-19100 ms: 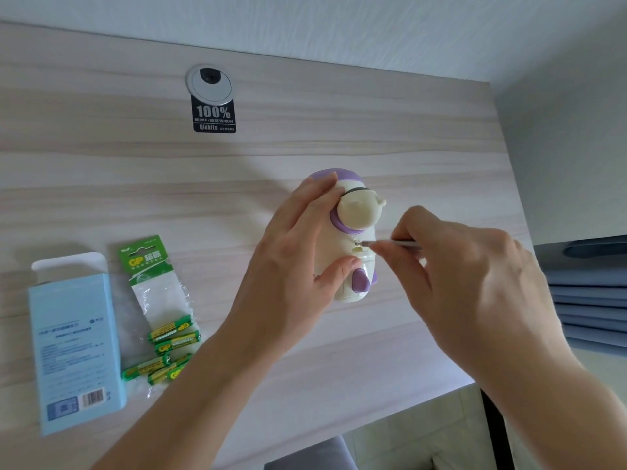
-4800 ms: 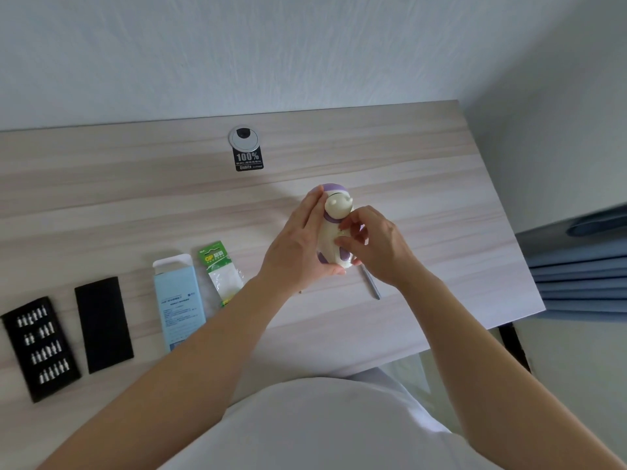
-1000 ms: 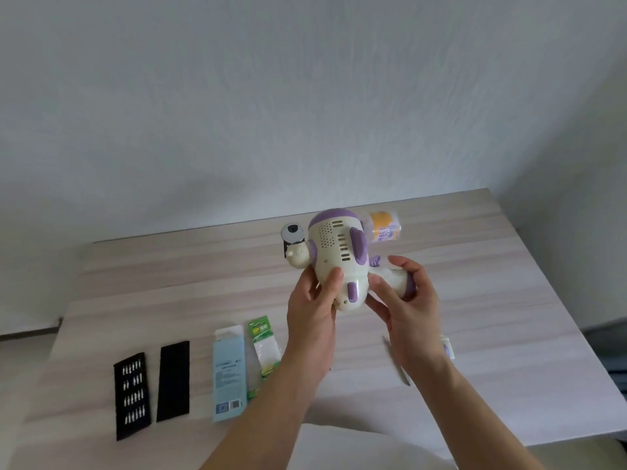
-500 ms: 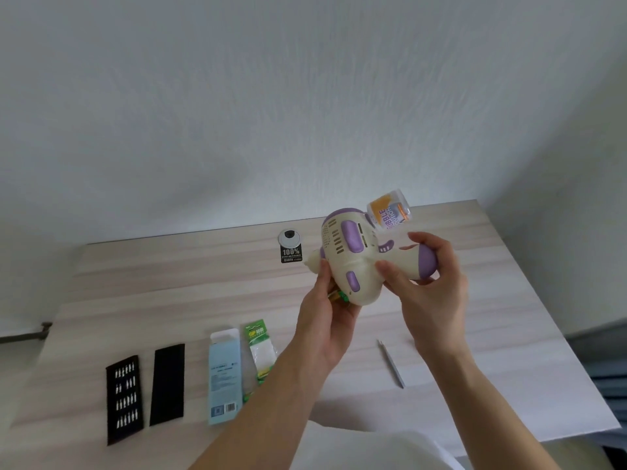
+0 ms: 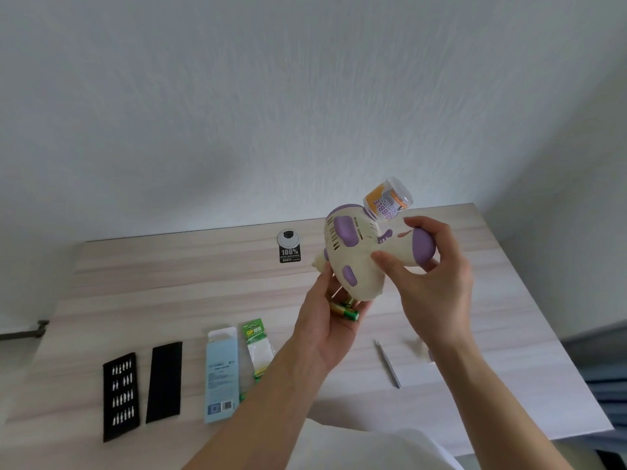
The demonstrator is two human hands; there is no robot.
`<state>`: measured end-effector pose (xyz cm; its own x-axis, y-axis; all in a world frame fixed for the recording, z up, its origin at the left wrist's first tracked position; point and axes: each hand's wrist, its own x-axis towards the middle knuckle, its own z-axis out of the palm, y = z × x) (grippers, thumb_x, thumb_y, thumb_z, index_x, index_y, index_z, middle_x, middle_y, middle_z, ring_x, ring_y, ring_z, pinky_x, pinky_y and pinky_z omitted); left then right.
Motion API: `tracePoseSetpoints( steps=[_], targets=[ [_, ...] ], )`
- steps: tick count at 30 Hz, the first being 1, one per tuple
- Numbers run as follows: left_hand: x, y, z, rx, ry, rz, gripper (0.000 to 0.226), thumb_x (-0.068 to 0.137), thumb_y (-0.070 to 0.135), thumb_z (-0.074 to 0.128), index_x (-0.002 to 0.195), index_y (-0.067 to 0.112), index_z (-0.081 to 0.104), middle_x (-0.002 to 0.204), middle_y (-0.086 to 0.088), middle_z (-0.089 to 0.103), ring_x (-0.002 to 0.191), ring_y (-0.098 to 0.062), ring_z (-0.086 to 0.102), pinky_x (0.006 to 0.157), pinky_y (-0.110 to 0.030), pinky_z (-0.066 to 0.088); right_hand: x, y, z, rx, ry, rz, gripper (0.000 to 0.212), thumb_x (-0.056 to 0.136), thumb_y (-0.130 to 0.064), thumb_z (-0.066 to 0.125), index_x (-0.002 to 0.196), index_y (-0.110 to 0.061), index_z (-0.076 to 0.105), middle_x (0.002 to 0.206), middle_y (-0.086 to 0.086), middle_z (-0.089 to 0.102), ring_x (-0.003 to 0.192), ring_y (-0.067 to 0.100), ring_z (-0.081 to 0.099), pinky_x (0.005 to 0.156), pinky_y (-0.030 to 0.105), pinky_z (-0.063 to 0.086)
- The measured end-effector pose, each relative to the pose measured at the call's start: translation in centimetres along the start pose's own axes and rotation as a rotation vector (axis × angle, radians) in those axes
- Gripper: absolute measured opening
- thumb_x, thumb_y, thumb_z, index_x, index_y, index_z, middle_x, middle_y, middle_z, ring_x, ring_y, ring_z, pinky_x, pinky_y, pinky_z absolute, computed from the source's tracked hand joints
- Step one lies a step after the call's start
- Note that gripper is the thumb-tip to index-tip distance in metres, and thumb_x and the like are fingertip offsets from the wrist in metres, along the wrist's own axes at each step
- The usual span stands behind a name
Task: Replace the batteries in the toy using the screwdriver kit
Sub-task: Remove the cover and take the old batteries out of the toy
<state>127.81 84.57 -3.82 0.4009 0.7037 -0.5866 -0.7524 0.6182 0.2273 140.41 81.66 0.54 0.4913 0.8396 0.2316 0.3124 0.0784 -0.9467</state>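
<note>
Cream-and-purple plastic bubble-gun toy held in the air above the pale wood-grain bench, tilted, its clear orange-labelled bottle uppermost. Right hand grips the toy's purple-capped handle, fingers curled round it. Left hand cupped beneath the toy body, fingers fairly straight and touching it. Green-and-gold batteries lie in its palm. Slim grey metal screwdriver lies on the bench near the right forearm. Black bit tray, pale blue box and green battery pack lie to the left.

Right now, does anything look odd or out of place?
The toy in the right hand is tipped over, its bubble solution bottle slanted with the label upside down. Green batteries lie loose in the left hand beneath it.
</note>
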Motion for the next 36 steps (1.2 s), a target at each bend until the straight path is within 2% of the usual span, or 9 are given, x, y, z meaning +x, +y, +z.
tracePoseSetpoints(
  steps=[3,6,8,11,16,21,24,31,36],
  targets=[
    [0.0,-0.3,0.2,-0.062,0.012,-0.007,0.034,0.097,0.026,0.062,0.123,0.005,0.068,0.117,-0.016,0.073,0.112,-0.028,0.069,0.103,-0.043,0.052,0.1,-0.2,0.1,-0.056,-0.018,-0.049,0.051,0.070,-0.016,0.089,0.114,-0.026,0.063,0.104,-0.012,0.069,0.094,0.016,0.068,0.080,0.038,0.059],
    [0.1,-0.5,0.5,-0.087,0.020,0.001,0.031,0.099,0.021,0.058,0.123,0.004,0.067,0.115,-0.015,0.073,0.098,-0.026,0.074,0.086,-0.040,0.061,0.1,-0.5,0.3,-0.068,-0.026,-0.072,0.052,0.070,-0.015,0.088,0.114,-0.025,0.064,0.105,-0.010,0.068,0.096,0.016,0.068,0.077,0.031,0.059],
    [0.1,-0.5,0.6,-0.090,0.039,0.011,0.030,0.100,0.016,0.056,0.127,0.004,0.064,0.115,-0.016,0.073,0.096,-0.026,0.075,0.081,-0.039,0.062,0.2,-0.6,0.4,-0.088,-0.034,-0.075,0.051,0.071,-0.017,0.088,0.114,-0.027,0.063,0.105,-0.010,0.068,0.096,0.015,0.068,0.078,0.035,0.059],
    [-0.1,-0.3,0.6,-0.063,0.052,0.022,0.030,0.101,0.015,0.055,0.127,0.004,0.064,0.115,-0.016,0.073,0.105,-0.026,0.072,0.085,-0.039,0.061,0.3,-0.7,0.4,-0.087,-0.032,-0.074,0.051,0.071,-0.018,0.088,0.114,-0.028,0.063,0.104,-0.012,0.068,0.097,0.016,0.068,0.081,0.041,0.059],
    [0.1,0.1,0.2,-0.029,0.058,0.022,0.030,0.100,0.012,0.055,0.128,0.003,0.062,0.116,-0.017,0.073,0.111,-0.028,0.069,0.104,-0.042,0.051,0.4,-0.9,0.4,-0.081,-0.014,-0.069,0.051,0.071,-0.019,0.088,0.113,-0.030,0.062,0.102,-0.012,0.069,0.094,0.018,0.069,0.082,0.043,0.058],
    [0.0,0.1,0.2,-0.036,0.069,0.016,0.028,0.099,0.008,0.056,0.125,0.001,0.064,0.115,-0.017,0.073,0.101,-0.024,0.074,0.085,-0.037,0.061,0.5,-1.1,0.2,-0.050,-0.004,-0.060,0.050,0.071,-0.016,0.088,0.113,-0.027,0.063,0.100,-0.014,0.069,0.093,0.014,0.070,0.082,0.038,0.059],
    [-0.2,0.1,0.2,-0.032,0.071,0.012,0.027,0.098,0.008,0.058,0.124,0.001,0.065,0.115,-0.017,0.073,0.099,-0.023,0.074,0.081,-0.035,0.062,0.6,-1.0,0.0,-0.045,-0.004,-0.050,0.050,0.071,-0.016,0.088,0.113,-0.026,0.063,0.100,-0.014,0.069,0.092,0.014,0.070,0.081,0.038,0.060],
    [-0.1,0.2,0.1,-0.028,0.095,0.008,0.029,0.098,0.009,0.058,0.125,0.000,0.063,0.115,-0.018,0.073,0.111,-0.025,0.069,0.085,-0.035,0.061,0.6,-0.9,-0.1,-0.029,0.001,-0.055,0.049,0.072,-0.017,0.088,0.113,-0.028,0.063,0.100,-0.017,0.068,0.091,0.014,0.069,0.080,0.036,0.060],
    [0.0,0.4,-0.1,-0.013,0.091,0.004,0.029,0.097,0.006,0.058,0.125,0.000,0.064,0.114,-0.018,0.073,0.115,-0.026,0.067,0.100,-0.039,0.054,0.6,-0.5,-0.2,0.045,-0.022,-0.046,0.049,0.071,-0.010,0.088,0.111,-0.019,0.063,0.102,-0.007,0.070,0.089,0.009,0.070,0.075,0.021,0.057]
  ],
)
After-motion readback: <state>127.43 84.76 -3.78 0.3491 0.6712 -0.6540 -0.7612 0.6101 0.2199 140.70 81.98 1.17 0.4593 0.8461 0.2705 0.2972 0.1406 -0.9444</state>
